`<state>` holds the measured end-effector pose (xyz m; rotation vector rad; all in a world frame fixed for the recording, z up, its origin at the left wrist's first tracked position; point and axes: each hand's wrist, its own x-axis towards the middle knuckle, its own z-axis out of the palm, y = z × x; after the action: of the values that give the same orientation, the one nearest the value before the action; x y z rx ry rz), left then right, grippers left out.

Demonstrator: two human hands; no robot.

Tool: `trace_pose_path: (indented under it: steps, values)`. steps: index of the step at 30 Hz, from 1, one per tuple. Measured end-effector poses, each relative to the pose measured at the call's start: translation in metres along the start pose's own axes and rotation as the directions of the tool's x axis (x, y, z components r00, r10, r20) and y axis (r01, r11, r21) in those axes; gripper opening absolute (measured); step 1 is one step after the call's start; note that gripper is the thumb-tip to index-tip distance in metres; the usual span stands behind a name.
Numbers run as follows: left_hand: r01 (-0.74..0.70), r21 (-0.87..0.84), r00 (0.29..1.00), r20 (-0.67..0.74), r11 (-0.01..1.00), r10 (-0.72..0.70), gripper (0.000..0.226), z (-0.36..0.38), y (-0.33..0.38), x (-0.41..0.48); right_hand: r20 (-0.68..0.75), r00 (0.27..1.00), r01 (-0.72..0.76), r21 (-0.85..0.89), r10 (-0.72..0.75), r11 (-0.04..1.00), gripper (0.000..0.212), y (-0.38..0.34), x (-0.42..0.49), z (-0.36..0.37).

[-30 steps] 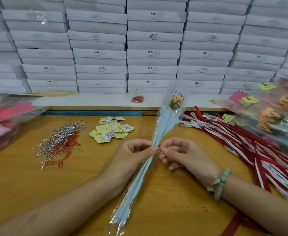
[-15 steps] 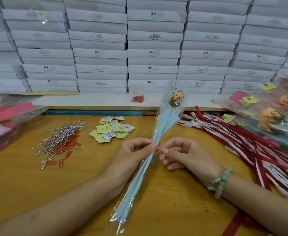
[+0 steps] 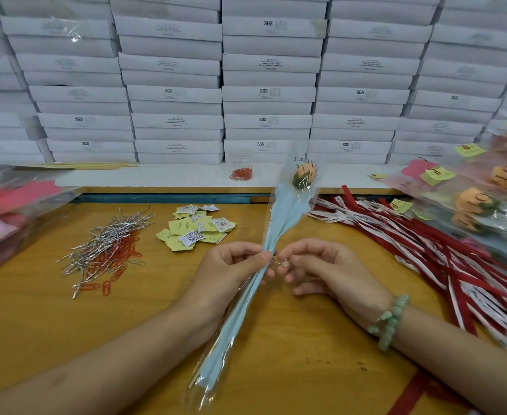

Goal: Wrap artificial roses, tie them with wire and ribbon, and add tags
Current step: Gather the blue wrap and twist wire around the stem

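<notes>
Wood table below me, white boxes stacked up behind.

My left hand pinches the wrap where it is bunched thin, about halfway down the rose. Its thumb and fingers are curled tight round it. My right hand is just beside the rose. Its thumb and first finger nip a tiny bit of silver wire right at that thin spot. I think the wire is being twisted shut there.

The rose lies slanted, head away from me and stem end near me, low over the table.

It looks very light. The clear wrap is thin and crinkly, so I think it will slip if I let go. The paper inside is soft. The flower head could squash, so I would hold the thin middle, where the stem is stiff. The wire is small and bendy and easy to drop.

Left of the rose are yellow tags, then a wire pile with orange clips. Right of the rose lie red and white ribbons. Past them are more wrapped roses.
</notes>
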<state>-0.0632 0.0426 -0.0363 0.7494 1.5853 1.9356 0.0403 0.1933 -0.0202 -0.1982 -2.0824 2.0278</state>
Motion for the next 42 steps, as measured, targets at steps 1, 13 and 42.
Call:
trace_pose_path:
  steps: [1,13,42]
  values:
    - [0.000,0.000,1.000,0.002,1.000,0.000,0.019,-0.0003,0.0001,0.0001,0.006,1.000,0.002,-0.002,-0.002,1.000,0.014,-0.0001,-0.0001,-0.0004]
    - [-0.045,0.063,0.997,0.059,0.997,0.041,0.023,0.0002,-0.0006,-0.0002,0.016,0.999,0.038,-0.042,-0.037,0.998,0.017,0.0027,0.0002,-0.0009]
    - [-0.023,0.003,0.999,0.046,1.000,0.022,0.033,0.0004,0.0009,-0.0007,-0.077,0.993,0.073,-0.236,-0.094,0.969,0.005,0.0035,-0.0043,0.0065]
